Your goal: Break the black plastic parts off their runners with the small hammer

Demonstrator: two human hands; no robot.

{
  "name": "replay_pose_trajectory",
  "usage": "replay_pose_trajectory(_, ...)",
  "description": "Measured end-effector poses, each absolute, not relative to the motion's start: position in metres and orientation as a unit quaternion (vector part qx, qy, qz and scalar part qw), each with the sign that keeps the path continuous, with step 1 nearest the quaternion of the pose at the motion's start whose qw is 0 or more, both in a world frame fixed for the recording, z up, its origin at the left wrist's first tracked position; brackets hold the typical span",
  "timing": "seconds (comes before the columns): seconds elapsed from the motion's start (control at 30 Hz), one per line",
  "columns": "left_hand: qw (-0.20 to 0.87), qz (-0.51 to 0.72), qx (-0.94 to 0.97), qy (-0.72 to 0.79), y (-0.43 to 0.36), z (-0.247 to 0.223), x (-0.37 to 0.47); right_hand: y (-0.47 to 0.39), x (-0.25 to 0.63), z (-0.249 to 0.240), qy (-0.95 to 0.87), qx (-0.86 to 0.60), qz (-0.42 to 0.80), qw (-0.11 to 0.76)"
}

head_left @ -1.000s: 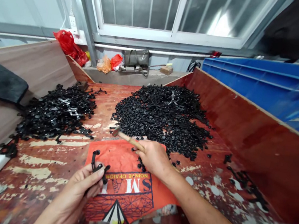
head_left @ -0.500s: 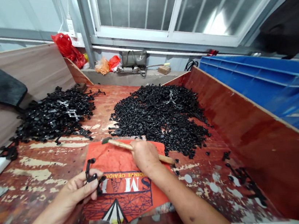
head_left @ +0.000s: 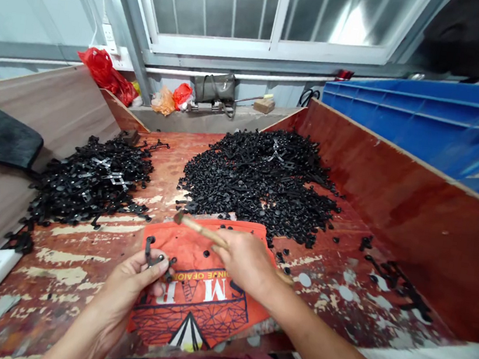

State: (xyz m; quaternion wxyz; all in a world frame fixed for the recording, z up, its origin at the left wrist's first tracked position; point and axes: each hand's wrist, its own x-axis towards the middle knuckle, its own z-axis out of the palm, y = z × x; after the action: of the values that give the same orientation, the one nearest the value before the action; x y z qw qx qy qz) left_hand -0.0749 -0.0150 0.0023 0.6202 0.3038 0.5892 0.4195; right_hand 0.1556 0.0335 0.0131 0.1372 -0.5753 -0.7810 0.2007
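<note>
The person's left hand (head_left: 131, 280) is above the near left part of a red cloth (head_left: 171, 230), and its grip pinches a small black jointed part (head_left: 149, 248) between the thumb and the fingers. One arm of this part stands up beyond the fingertips. The right hand (head_left: 249, 257) is over the right half of the cloth, and its grip is closed around the wooden handle of a small hammer (head_left: 204, 231). The dark head of the hammer points to the left, near the far edge of the cloth; whether it touches the cloth, one cannot tell. A few loose black pieces (head_left: 206, 253) lie on the cloth. Behind it, on the worn red surface (head_left: 171, 159), there is a large heap of black pieces (head_left: 260, 185), and a smaller heap (head_left: 94, 178) lies at the left.
</note>
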Motion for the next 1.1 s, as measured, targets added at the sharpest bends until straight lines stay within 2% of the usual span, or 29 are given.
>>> replay_pose_trajectory(0.23,0.672,0.376,0.323,0.550,0.020,-0.017,-0.046,-0.017,0.221,0.010,-0.713,-0.586,0.318,0.217)
replay_pose_trajectory(0.57,0.679,0.329,0.347,0.557,0.039,-0.025,-0.036,-0.056,0.236,-0.018,-0.686,-0.601,0.367,0.183)
replay_pose_trajectory(0.87,0.645,0.305,0.355,0.604,0.041,-0.037,-0.036,-0.058,0.238,-0.022,-0.700,-0.593,0.348,0.193)
replay_pose_trajectory(1.1,0.665,0.304,0.330,0.597,0.042,-0.035,-0.035,-0.039,0.224,-0.004,-0.760,-0.544,0.257,0.247)
